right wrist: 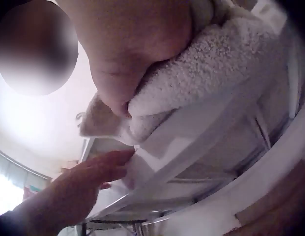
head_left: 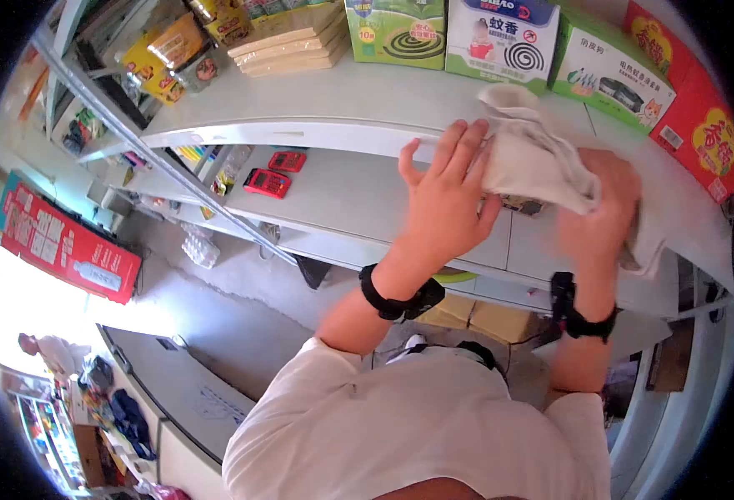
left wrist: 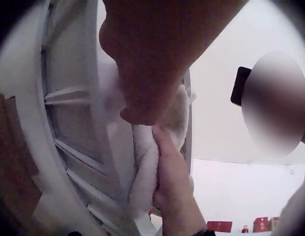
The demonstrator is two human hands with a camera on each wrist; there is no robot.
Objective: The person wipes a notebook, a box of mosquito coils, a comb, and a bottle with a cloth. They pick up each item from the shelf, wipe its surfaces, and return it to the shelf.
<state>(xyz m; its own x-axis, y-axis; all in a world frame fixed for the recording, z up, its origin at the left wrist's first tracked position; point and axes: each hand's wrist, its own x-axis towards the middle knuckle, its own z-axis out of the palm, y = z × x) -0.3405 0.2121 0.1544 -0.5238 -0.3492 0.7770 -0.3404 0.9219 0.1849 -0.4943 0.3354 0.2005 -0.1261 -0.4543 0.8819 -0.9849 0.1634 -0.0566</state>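
A whitish terry towel (head_left: 542, 162) lies bunched over the upper shelf board near its front edge. My right hand (head_left: 604, 200) grips it, and part of the towel hangs out past that hand on the right. In the right wrist view the thumb of the right hand (right wrist: 137, 54) presses into the fuzzy fabric of the towel (right wrist: 206, 69). My left hand (head_left: 446, 200) is spread at the towel's left side, its fingertips overlapping the shelf edge. Seen from the right wrist, the left hand (right wrist: 83, 187) has its fingers stretched out beside the shelf board.
Mosquito coil boxes (head_left: 500, 42), a green box (head_left: 613, 71) and red boxes (head_left: 708, 142) line the back of the shelf (head_left: 300, 96). Paper bundles (head_left: 288, 42) and yellow tubs (head_left: 175, 42) stand left. Two red devices (head_left: 267, 183) lie one shelf lower. A metal post (head_left: 158, 150) slants at left.
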